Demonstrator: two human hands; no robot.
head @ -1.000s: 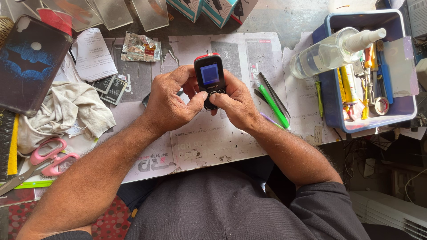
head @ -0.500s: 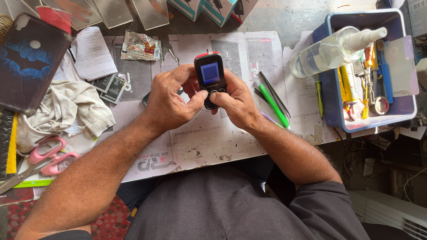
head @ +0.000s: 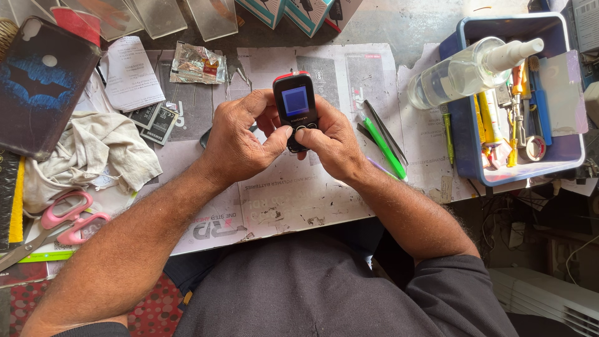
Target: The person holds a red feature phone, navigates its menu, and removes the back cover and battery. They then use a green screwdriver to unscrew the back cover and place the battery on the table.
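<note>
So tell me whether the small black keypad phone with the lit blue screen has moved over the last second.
No. The small black keypad phone sits at the same spot against the clear spray bottle and newspaper; both hands grip it.

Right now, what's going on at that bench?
A person holds a small black keypad phone in both hands above a newspaper-covered table. Its screen glows blue. The left hand and right hand cradle it, both thumbs on the keys below the screen. A green-handled tool lies just right of the hands, pink scissors far left, and a blue tray with a spray bottle to the right.
</note>
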